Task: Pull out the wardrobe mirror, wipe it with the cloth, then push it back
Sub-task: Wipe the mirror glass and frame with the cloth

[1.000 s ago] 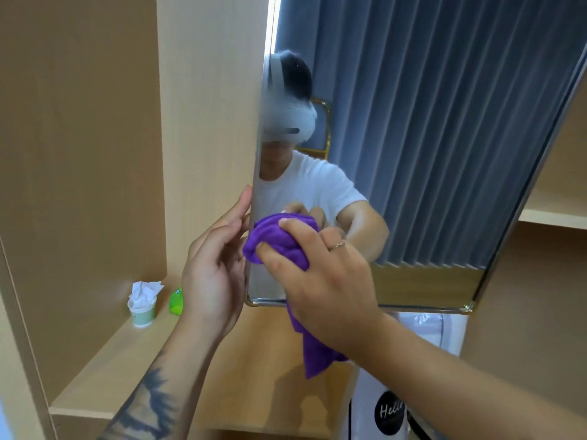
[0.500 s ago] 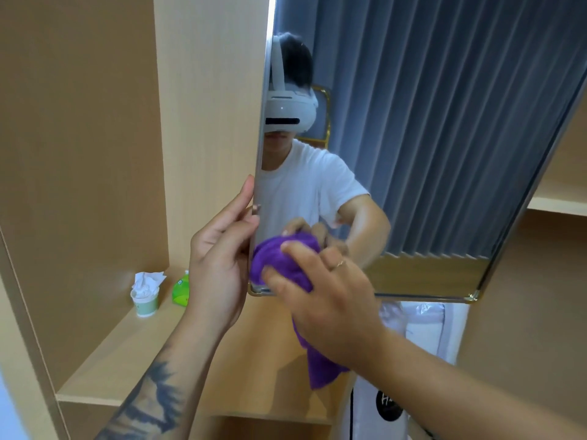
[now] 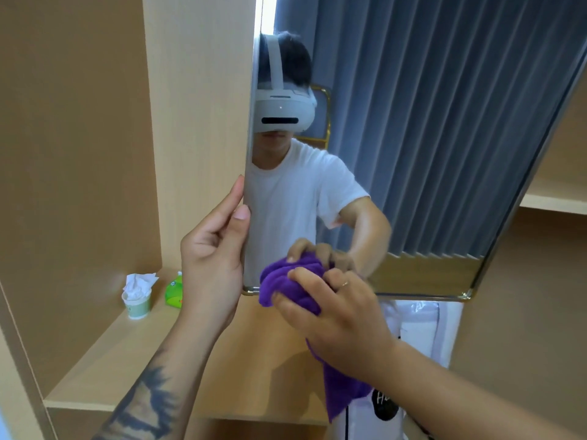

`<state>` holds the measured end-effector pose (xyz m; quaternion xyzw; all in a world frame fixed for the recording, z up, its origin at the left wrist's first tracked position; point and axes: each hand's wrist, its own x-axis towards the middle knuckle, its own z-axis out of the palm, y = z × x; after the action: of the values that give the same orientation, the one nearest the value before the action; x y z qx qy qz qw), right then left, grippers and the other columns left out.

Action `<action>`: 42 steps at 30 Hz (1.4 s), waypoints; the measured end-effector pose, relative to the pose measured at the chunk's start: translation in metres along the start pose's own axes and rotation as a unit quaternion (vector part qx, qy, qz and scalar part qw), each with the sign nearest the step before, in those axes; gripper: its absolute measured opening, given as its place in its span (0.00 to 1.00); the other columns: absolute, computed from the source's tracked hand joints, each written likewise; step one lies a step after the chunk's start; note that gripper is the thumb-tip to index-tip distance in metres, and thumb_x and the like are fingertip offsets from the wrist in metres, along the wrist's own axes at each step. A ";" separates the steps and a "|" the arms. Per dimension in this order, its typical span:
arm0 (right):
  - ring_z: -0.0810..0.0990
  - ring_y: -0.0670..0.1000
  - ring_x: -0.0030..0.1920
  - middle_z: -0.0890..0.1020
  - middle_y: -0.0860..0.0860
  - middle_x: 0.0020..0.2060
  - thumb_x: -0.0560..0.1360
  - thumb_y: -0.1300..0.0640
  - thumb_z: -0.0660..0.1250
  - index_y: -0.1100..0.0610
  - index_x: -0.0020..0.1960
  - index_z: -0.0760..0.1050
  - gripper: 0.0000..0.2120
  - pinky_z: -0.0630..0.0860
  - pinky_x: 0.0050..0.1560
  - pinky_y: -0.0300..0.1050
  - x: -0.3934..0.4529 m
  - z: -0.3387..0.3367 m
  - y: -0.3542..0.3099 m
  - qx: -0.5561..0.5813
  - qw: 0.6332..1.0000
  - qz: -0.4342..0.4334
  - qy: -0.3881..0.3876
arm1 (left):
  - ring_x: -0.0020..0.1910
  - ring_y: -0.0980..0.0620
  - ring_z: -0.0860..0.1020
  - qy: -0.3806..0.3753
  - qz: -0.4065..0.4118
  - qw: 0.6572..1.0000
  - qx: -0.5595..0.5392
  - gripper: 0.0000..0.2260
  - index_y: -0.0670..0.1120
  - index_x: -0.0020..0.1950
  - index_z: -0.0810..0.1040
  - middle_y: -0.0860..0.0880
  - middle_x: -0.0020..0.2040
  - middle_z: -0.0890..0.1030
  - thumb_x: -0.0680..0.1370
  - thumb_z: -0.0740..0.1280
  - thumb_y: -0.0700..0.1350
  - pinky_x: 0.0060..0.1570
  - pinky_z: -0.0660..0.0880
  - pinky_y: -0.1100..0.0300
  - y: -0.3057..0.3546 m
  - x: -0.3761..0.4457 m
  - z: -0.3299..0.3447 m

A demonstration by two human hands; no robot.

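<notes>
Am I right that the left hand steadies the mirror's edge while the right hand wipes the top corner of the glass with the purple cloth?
Not quite. In the head view the right hand presses the purple cloth against the bottom left corner of the mirror, not the top. The rest holds: the left hand steadies the mirror's left edge.

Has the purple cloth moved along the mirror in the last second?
Yes. The purple cloth has slid right, away from the mirror's left edge near the bottom corner, which the left hand holds; the right hand grips it.
</notes>
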<state>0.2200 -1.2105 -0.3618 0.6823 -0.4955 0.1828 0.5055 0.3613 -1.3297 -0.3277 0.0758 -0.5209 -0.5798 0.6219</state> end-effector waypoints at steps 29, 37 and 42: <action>0.78 0.58 0.48 0.75 0.54 0.63 0.77 0.63 0.70 0.50 0.62 0.86 0.17 0.74 0.48 0.57 -0.011 -0.010 0.064 -0.018 0.996 0.049 0.072 | 0.44 0.44 0.70 0.050 0.056 0.995 0.062 0.14 0.70 0.66 0.81 0.45 0.43 0.70 0.83 0.67 0.54 0.47 0.70 0.46 -0.018 0.002 0.008; 0.80 0.57 0.38 0.83 0.54 0.60 0.76 0.62 0.71 0.48 0.60 0.85 0.16 0.77 0.41 0.55 -0.045 -0.013 0.051 0.001 1.000 0.005 -0.015 | 0.44 0.44 0.71 0.051 0.067 0.994 0.069 0.14 0.72 0.65 0.80 0.45 0.43 0.72 0.82 0.67 0.56 0.48 0.73 0.46 -0.016 0.000 0.008; 0.77 0.61 0.49 0.75 0.54 0.64 0.75 0.63 0.72 0.50 0.63 0.85 0.19 0.73 0.46 0.56 -0.031 -0.025 0.078 -0.021 0.995 0.083 0.042 | 0.42 0.44 0.70 0.053 0.077 0.993 0.074 0.15 0.70 0.68 0.79 0.45 0.42 0.71 0.83 0.67 0.56 0.44 0.70 0.45 -0.020 0.000 0.005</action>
<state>0.1449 -1.1737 -0.3348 0.6197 -0.5324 0.2417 0.5235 0.3450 -1.3335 -0.3393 0.1120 -0.5330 -0.4855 0.6839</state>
